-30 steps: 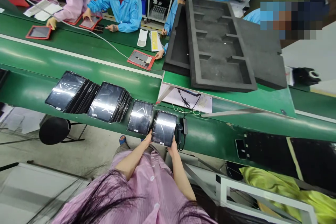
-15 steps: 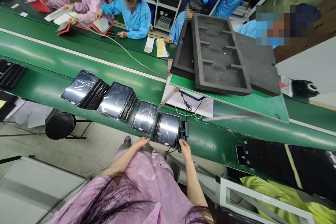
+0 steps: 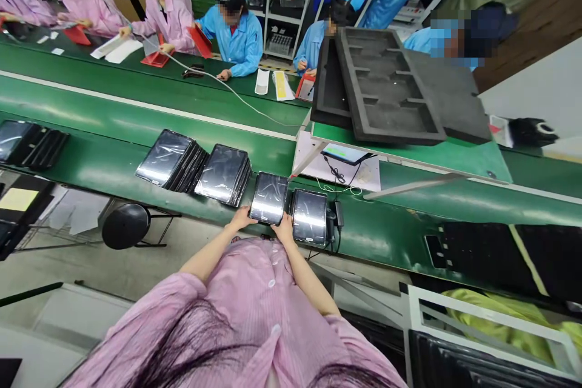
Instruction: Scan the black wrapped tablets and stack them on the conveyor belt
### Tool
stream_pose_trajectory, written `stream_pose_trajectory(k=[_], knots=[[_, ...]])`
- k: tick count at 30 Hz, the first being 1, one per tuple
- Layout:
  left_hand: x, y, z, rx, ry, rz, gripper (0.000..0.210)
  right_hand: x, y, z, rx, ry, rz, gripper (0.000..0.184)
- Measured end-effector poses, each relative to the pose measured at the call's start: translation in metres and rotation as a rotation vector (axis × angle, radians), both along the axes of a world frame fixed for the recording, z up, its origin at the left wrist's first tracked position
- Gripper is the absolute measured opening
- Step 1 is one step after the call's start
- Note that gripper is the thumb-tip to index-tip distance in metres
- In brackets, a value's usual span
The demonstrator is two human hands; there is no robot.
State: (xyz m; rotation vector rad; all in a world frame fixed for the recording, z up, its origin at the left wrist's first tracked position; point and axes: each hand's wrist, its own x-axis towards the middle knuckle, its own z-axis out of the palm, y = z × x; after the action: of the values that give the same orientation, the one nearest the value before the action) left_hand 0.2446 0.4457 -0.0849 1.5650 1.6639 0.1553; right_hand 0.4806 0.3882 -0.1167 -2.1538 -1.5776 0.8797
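A dark flat tablet [image 3: 268, 197] with a glossy, film-like sheen and a small white label lies at the bench's near edge in front of me. My left hand [image 3: 242, 218] grips its near left corner, fingers partly hidden. At its near right corner, my right hand [image 3: 284, 229] closes on the edge. Just right of that hand is a short stack of similar tablets [image 3: 310, 216]. To the left stand two taller, leaning stacks, the nearer stack [image 3: 222, 173] and the farther stack [image 3: 167, 157]. Whether the held tablet is raised off the bench cannot be seen.
A raised green shelf [image 3: 473, 160] bears black foam trays [image 3: 393, 88]. Beneath it sit a lit screen [image 3: 345, 153] and cables. A black adapter [image 3: 339, 215] lies right of the short stack. A black stool [image 3: 126, 226] stands left. Co-workers [image 3: 236, 36] sit across the green bench.
Both hands have come together onto the tablet left of the short stack; before, they were apart near the bench edge. My view has shifted, and co-workers have moved red covers.
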Motion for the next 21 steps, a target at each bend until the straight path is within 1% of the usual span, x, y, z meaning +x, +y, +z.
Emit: stream_pose_trajectory(k=[3,6,9,15,21], knots=[[0.005,0.011,0.000,0.022,0.048,-0.116,0.061,0.004,0.009,-0.008,-0.023,-0.023,0.017,0.082],[0.006,0.015,0.001,0.047,0.086,-0.191,0.062,0.009,0.015,-0.012,-0.048,-0.050,0.034,0.082],[0.006,0.019,0.002,0.066,0.113,-0.244,0.060,0.013,0.022,-0.014,-0.060,-0.071,0.045,0.085],[0.006,0.028,0.005,0.084,0.167,-0.286,0.047,0.014,0.033,-0.013,-0.065,-0.096,0.056,0.087],[0.007,0.020,-0.003,0.099,0.190,-0.283,0.047,0.014,0.033,-0.013,-0.062,-0.094,0.067,0.086]])
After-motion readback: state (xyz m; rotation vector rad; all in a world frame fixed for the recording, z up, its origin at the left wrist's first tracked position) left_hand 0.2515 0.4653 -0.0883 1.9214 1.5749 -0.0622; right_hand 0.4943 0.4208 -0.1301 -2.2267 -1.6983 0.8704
